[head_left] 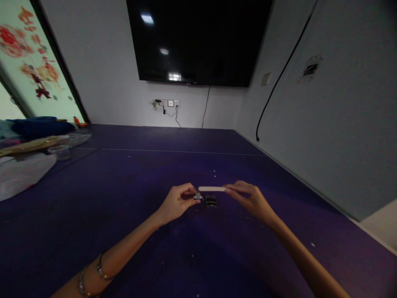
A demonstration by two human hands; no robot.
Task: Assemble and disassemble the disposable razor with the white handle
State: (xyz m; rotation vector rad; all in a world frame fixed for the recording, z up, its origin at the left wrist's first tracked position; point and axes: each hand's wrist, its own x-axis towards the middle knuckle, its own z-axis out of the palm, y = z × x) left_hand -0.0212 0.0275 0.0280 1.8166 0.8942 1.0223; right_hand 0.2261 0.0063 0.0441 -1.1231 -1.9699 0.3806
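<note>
Near the middle of the view my left hand (177, 203) pinches a small silvery, metallic-looking piece (197, 196) between thumb and fingertips. Its exact kind is too small to make out. My right hand (248, 196) grips one end of a flat pale pink stick with a rounded tip (211, 189). The stick lies level and points left, its free end close to my left fingertips. Below the stick, on the purple surface (192, 236), sits a small dark rectangular object (211, 201) with lighter marks. Neither hand appears to touch it.
White specks dot the purple surface. Folded dark-blue fabric (41, 126) and clear plastic bags (26, 174) lie at far left. A large black television (198, 41) hangs on the back wall above sockets (170, 103). A black cable (281, 74) hangs along the right wall.
</note>
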